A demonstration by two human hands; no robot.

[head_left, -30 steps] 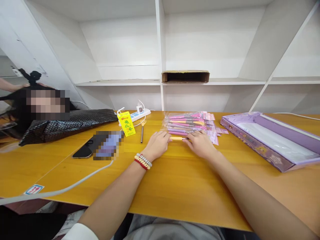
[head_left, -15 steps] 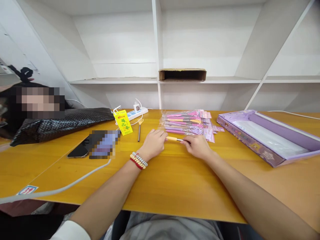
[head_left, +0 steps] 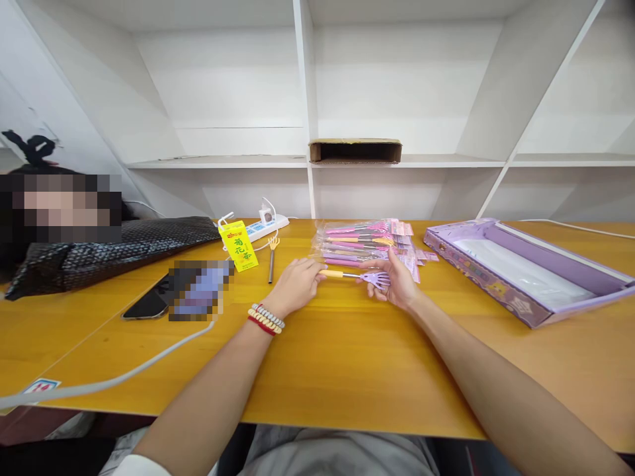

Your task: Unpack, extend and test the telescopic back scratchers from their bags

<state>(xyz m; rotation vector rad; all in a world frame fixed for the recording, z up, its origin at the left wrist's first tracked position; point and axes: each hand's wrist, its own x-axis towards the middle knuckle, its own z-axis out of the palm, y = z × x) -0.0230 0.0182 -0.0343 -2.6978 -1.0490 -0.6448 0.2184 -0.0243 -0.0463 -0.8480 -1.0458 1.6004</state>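
Scratcher [head_left: 350, 275], clamped by left hand [head_left: 297, 285] at yellow handle [head_left: 333, 273] and right hand [head_left: 403, 283] at purple claw [head_left: 378, 280], just in front of wrapped packets [head_left: 360, 239] (probably to steady both ends).

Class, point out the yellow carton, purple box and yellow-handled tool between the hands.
Yellow carton [head_left: 239, 247]: head view, printed front.
Purple box [head_left: 479, 273]: head view, side wall.
Yellow-handled tool [head_left: 334, 273]: head view, handle.

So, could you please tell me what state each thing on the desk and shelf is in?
Back scratcher: unwrapped, held in left hand, right hand at its purple head.
Second back scratcher: unwrapped, lying loose.
Packets: plastic-wrapped, heaped.
Purple box: open.
Cardboard box: open-fronted.
Phone: lying flat, visible screen dark.
Power strip: plug inserted.
Carton: standing or leaning, unclear.
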